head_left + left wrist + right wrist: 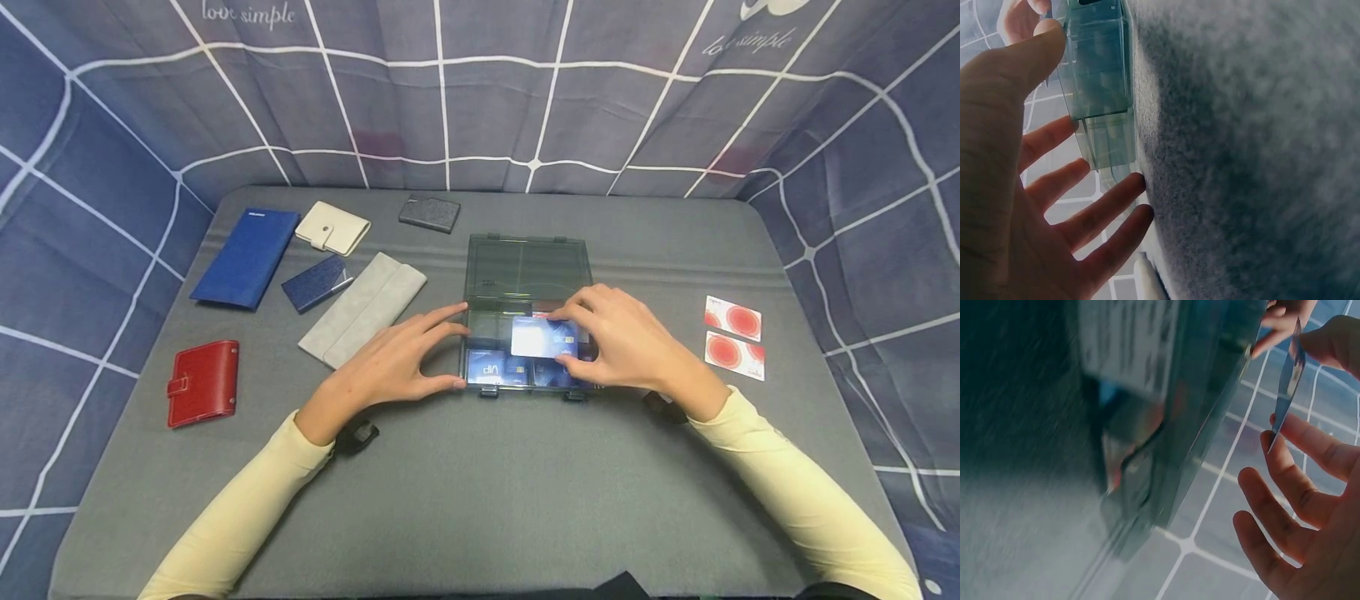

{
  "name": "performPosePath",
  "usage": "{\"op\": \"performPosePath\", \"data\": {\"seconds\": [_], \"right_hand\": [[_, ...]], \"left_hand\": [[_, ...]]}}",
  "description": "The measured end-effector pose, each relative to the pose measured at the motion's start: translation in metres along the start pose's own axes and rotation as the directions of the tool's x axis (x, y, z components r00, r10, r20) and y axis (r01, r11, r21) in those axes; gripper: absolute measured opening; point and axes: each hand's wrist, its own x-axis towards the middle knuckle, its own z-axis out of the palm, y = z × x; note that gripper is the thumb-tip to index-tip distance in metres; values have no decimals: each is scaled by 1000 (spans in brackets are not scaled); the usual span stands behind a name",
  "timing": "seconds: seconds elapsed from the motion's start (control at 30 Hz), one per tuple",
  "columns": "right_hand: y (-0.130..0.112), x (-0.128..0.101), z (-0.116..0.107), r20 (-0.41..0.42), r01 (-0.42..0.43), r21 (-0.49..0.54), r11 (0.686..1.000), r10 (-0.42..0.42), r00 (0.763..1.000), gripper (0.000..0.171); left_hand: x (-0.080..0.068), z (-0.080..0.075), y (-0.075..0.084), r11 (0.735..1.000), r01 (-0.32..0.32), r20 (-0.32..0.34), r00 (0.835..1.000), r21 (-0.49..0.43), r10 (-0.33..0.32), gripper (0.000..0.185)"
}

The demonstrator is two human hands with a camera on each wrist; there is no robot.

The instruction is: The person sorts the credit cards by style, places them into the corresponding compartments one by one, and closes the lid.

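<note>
My right hand (626, 337) pinches a blue card (528, 337) by its right side, between thumb and fingers. In the right wrist view the card (1286, 390) shows edge-on, raised above the box's rim. Below it stands a dark translucent plastic box (483, 332), its lid (528, 265) swung back. Several blue cards lie in the front compartments, one a VIP card (487, 368); a bit of red shows behind the held card. My left hand (393, 358) has its fingers extended, fingertips right at the box's left wall, as the left wrist view of the box (1099, 69) also shows.
Two red-and-white cards (733, 322) lie at the right. Left of the box are a grey long wallet (365, 308), a navy notebook (315, 283), a blue folder (247, 258), a cream wallet (332, 227) and a red wallet (202, 383). A dark grey card case (429, 214) lies behind.
</note>
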Motion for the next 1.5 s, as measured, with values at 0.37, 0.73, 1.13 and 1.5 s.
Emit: {"op": "performPosePath", "data": {"seconds": [0.37, 0.73, 1.13, 1.5], "right_hand": [[-28, 13, 12, 52, 39, -9, 999, -38, 998, 51], [-41, 24, 23, 115, 61, -50, 997, -55, 992, 50], [-49, 33, 28, 101, 126, -111, 986, -115, 988, 51], [-49, 37, 31, 99, 168, -148, 975, -154, 983, 52]], "left_hand": [[0, 0, 1, 1000, 3, -6, 1000, 0, -3, 74], [0, 1, 2, 1000, 9, -11, 1000, 5, -9, 75], [0, 1, 3, 1000, 20, -4, 1000, 3, -20, 75], [0, 1, 4, 1000, 17, -5, 1000, -5, -17, 74]]}}
